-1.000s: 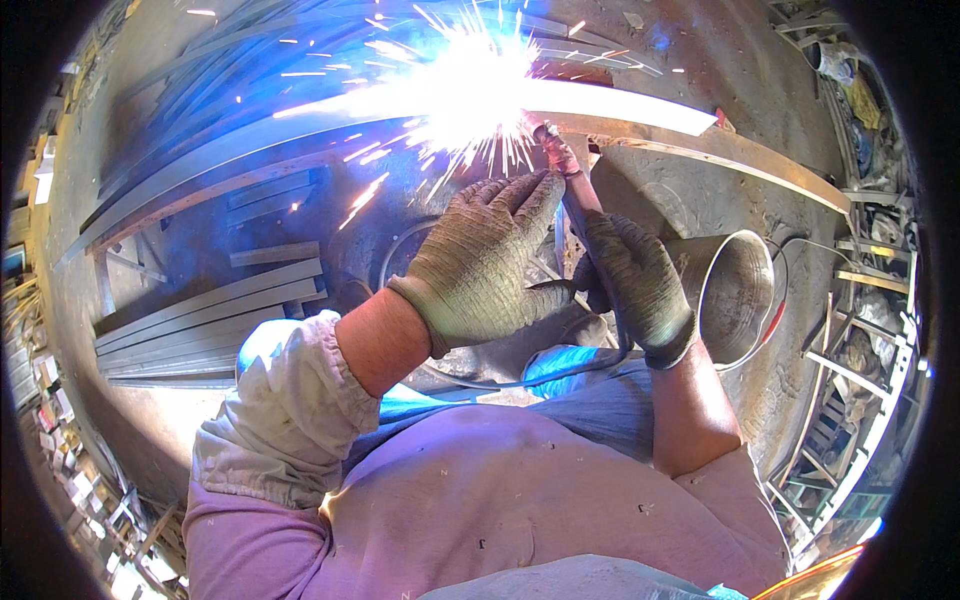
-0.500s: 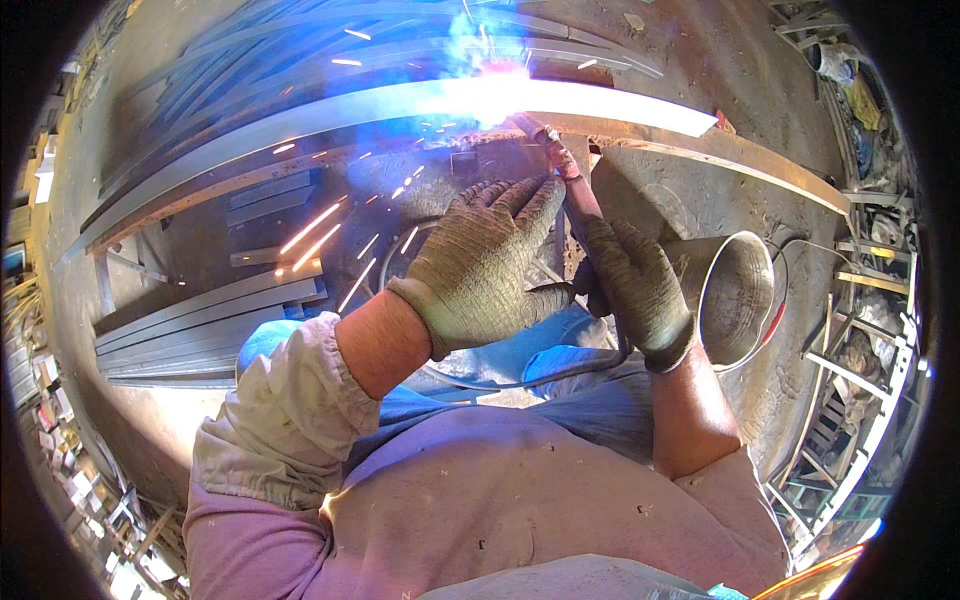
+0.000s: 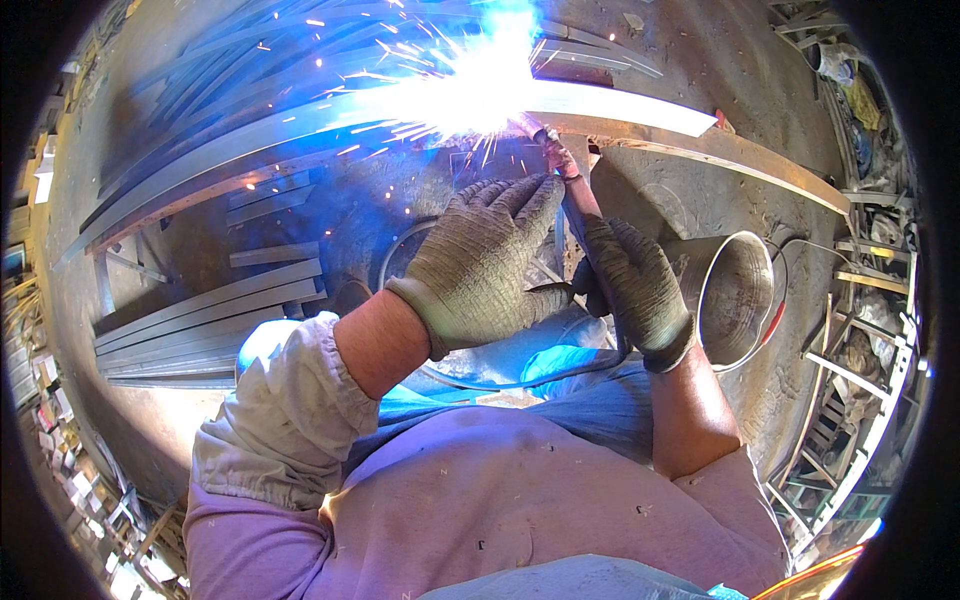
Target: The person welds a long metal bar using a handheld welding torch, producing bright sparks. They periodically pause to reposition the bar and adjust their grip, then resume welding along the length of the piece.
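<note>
The gloved right hand (image 3: 638, 290) has its grip closed round the welding torch (image 3: 565, 175), whose tip sparks against the metal strip (image 3: 620, 108) above. The gloved left hand (image 3: 485, 262), fingers spread and holding nothing, rests beside it.

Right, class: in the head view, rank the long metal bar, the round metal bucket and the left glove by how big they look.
1. long metal bar, spanning most of the picture
2. left glove and round metal bucket look similar; the glove sits nearer the camera, so no ranking.

Both gloves (image 3: 480, 265) are grey-green with a wrinkled texture. The sparks (image 3: 470, 85) are white-blue, the shirt (image 3: 480, 500) is pale purple, and the metal strips (image 3: 200, 310) are grey.
</note>
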